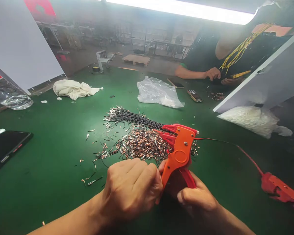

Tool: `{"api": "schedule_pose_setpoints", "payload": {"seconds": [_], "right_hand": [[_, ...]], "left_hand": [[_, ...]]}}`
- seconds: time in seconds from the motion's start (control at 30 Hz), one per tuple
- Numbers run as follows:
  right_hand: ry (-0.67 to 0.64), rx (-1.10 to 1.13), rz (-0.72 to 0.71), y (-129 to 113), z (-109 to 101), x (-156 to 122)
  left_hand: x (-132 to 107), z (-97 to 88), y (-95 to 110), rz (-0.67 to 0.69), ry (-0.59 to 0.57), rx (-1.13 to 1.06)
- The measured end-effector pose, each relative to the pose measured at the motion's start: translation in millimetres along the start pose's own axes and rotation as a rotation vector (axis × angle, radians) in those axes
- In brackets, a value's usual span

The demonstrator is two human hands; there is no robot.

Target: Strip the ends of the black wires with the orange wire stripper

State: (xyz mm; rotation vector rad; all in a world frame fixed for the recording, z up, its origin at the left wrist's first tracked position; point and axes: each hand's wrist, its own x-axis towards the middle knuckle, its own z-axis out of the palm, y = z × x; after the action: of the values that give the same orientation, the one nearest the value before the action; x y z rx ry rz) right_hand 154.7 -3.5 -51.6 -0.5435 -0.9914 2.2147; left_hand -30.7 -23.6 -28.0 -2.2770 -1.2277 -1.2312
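Note:
My right hand (198,195) is wrapped around the handles of an orange and red wire stripper (182,147), whose jaws point left. Close against the tool's lower handle, my left hand (134,186) is closed with its fingers curled under; what it holds, if anything, is hidden. Just beyond the hands lies a heap of short black wire offcuts (144,143) with copper ends. A bundle of black wires (137,117) with metal terminals at its left end extends behind the stripper's jaws. Loose terminals and wire bits (94,181) are scattered left of the heap.
A second red-orange stripper (281,189) lies at the right. Beyond are a clear plastic bag (159,91), a white cloth (73,89), and phones (194,96). A dark phone (7,147) is at left. Across the green table (54,156), another person's hand (213,74) works near yellow wires.

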Motion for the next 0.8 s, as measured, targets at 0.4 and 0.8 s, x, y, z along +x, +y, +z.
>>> {"api": "schedule_pose_setpoints", "payload": {"seconds": [0.4,0.8], "right_hand": [[0.031,0.024,0.033,2.4,-0.7,0.8],[0.029,-0.107,-0.006,1.6,-3.8,-0.7]], "left_hand": [[-2.9,-1.2,1.1,0.022,-0.008,0.045],[-9.3,-2.0,5.5,0.002,-0.053,-0.065]]}}
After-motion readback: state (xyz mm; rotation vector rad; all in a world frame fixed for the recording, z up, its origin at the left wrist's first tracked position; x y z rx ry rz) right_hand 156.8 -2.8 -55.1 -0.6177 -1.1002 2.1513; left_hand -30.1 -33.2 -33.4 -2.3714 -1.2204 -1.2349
